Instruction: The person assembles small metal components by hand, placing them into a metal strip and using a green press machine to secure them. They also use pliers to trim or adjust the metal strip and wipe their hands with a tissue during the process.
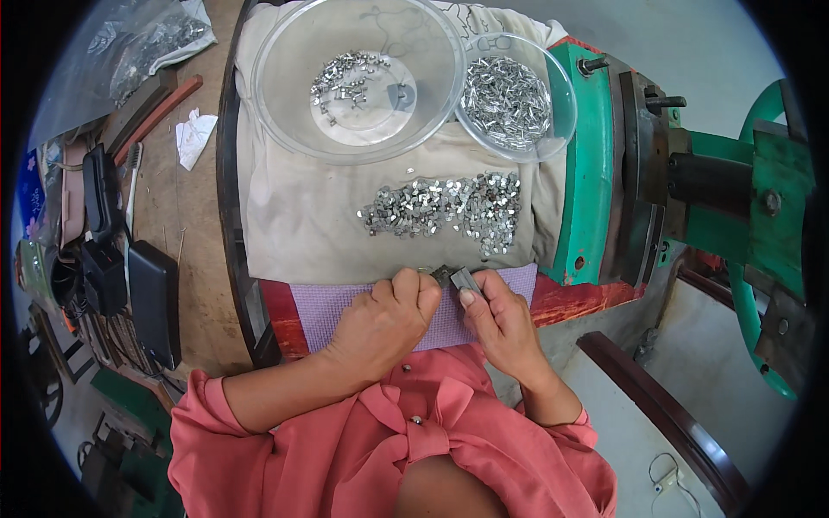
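Observation:
My right hand [503, 326] grips a small grey metal block [465, 281], its thumb lying along the block's near side. Closed into a loose fist, my left hand [390, 312] meets the block from the left. A small dark metal piece [444, 275] shows between the two hands; whatever the left fingers hold is hidden behind the knuckles. Both hands are over a lilac textured mat [324, 312]. Just beyond them, small flat silvery metal pieces [440, 207] lie spread on a beige cloth [294, 233].
Behind the pieces stand a large clear bowl [275, 129] with some small metal parts and a smaller clear tub [566, 112] full of thin metal pins. Green machinery [580, 233] borders the right side. On the left, a wooden table [203, 285] carries a black case [154, 302] and a toothbrush [131, 194].

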Demonstrator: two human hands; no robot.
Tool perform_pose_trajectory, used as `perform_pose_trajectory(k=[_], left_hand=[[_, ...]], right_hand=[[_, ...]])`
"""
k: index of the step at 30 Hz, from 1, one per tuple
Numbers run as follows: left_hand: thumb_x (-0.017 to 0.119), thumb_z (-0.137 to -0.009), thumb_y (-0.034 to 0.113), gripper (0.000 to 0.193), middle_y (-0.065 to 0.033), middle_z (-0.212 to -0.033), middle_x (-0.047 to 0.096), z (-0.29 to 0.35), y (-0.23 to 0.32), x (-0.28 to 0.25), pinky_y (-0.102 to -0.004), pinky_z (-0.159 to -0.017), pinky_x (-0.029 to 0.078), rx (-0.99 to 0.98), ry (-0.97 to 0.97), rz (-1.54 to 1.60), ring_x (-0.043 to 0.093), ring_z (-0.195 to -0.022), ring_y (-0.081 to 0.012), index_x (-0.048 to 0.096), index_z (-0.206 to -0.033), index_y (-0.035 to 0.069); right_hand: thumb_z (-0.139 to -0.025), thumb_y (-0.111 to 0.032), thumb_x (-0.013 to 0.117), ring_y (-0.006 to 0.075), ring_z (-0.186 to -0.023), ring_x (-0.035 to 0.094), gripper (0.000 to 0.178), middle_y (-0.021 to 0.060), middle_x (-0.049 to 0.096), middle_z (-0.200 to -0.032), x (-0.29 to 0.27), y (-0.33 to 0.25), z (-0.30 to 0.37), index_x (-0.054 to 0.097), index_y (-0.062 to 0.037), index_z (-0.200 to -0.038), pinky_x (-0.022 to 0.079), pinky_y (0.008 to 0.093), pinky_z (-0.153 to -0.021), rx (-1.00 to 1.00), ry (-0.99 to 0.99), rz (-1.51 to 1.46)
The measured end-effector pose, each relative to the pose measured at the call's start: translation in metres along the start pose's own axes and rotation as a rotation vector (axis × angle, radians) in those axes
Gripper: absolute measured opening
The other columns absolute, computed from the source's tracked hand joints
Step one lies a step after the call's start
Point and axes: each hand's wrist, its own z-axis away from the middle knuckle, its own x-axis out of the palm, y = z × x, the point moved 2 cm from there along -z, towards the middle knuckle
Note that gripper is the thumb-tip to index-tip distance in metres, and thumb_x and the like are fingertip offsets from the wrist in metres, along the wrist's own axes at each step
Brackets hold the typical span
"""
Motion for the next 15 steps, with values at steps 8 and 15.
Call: perform_pose_trajectory(k=[8, 15], left_hand=[[0.058, -0.084, 0.017, 0.019, -0.0015, -0.081, 0.047, -0.002, -0.001, 0.001, -0.0225, -0.042, 0.047, -0.011, 0.003, 0.000, 0.052, -0.058, -0.0090, 0.053, -0.099, 0.007], [0.058, -0.085, 0.017, 0.017, -0.0033, -0.082, 0.048, -0.003, -0.002, 0.000, -0.0244, -0.044, 0.050, -0.005, -0.007, 0.097, 0.055, -0.059, -0.0112, 0.054, -0.097, 0.005]], right_hand=[[-0.101, -0.017, 0.055, 0.0342, -0.060, 0.060, 0.016, 0.0168, 0.055, -0.066, 0.004, -0.003, -0.003, 0.052, -0.0016, -0.098, 0.044, 0.0410, -0.056, -0.001, 0.020, -0.027], [-0.100, -0.017, 0.058, 0.0199, -0.056, 0.056, 0.018, 0.0103, 0.058, -0.065, 0.007, -0.003, 0.001, 0.055, -0.0004, -0.095, 0.044, 0.0340, -0.055, 0.019, 0.087, -0.013]])
